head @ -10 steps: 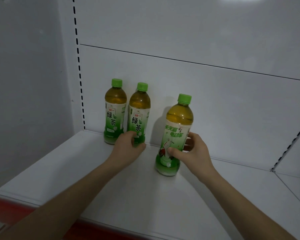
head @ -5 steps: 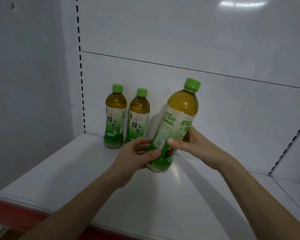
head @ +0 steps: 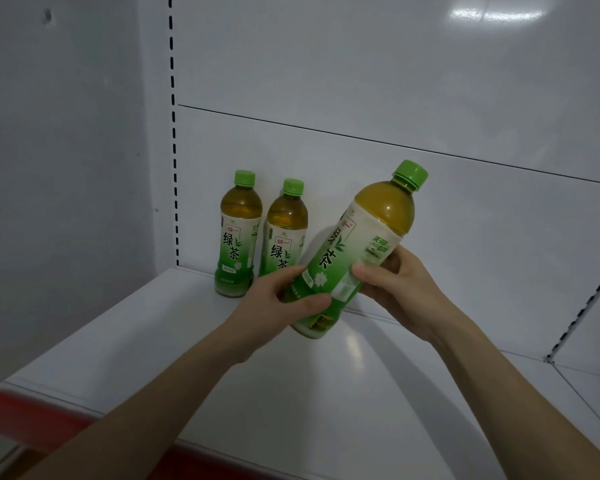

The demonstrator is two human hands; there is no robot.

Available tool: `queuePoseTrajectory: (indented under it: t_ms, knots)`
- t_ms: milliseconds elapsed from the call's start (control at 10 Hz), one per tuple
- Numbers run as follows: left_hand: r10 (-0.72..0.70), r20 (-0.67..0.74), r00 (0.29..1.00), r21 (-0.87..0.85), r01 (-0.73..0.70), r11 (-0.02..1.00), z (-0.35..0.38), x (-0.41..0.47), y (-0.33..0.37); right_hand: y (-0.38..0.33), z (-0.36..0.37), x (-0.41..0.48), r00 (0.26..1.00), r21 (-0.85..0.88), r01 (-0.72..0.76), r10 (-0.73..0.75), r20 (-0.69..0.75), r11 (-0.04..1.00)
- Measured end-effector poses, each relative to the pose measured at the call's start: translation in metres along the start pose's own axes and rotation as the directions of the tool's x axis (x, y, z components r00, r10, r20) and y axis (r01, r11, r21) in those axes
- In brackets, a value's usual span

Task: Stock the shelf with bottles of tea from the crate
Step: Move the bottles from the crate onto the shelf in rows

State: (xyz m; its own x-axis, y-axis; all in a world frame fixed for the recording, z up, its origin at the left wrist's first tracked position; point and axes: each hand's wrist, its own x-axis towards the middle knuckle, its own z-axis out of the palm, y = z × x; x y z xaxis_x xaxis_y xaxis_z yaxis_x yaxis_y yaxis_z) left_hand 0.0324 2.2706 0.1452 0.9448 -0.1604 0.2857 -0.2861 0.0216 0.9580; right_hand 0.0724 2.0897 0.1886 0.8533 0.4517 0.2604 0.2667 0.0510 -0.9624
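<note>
Both hands (head: 329, 292) grip tilted tea bottle (head: 357, 251) above shelf (head: 153, 341).

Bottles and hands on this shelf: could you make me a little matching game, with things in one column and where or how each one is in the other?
Things:
1. held bottle
2. leftmost bottle
3. left hand
4. shelf edge strip

States:
A. red
B. tilted, off the shelf
C. grips the bottle's lower part
D. upright by the back panel

Pairs: 1-B, 2-D, 3-C, 4-A

One head-worn camera looks forward and slightly down, close to the shelf (head: 174, 344) and its back panel (head: 430, 81)
</note>
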Motion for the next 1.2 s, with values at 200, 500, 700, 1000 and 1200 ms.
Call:
queuePoseTrajectory:
  t_ms: [200,500,700,1000,1200]
  knots:
    - [0.064,-0.207,0.976,0.237,-0.014,0.971,0.013,0.002,-0.022,-0.003,0.009,0.005,0.998,-0.262,-0.001,-0.014,-0.056,0.965]
    - [-0.335,-0.040,0.942,0.942,0.147,0.301,-0.031,-0.011,-0.047,0.033,0.005,0.034,0.985,-0.325,-0.074,0.018,-0.171,0.943]
    - [-0.445,-0.035,0.895,0.976,0.127,0.179,-0.034,-0.015,-0.055,0.048,-0.002,0.047,0.986,-0.331,-0.099,0.047,-0.161,0.938]
    - [-0.447,-0.033,0.894,0.978,0.122,0.171,-0.035,-0.014,-0.058,0.068,0.006,0.043,0.940,-0.492,-0.268,0.113,-0.321,0.828]
    - [-0.453,-0.029,0.891,0.978,0.118,0.170,-0.035,-0.015,-0.056,0.081,0.013,0.045,0.944,-0.542,-0.231,0.050,-0.327,0.808]
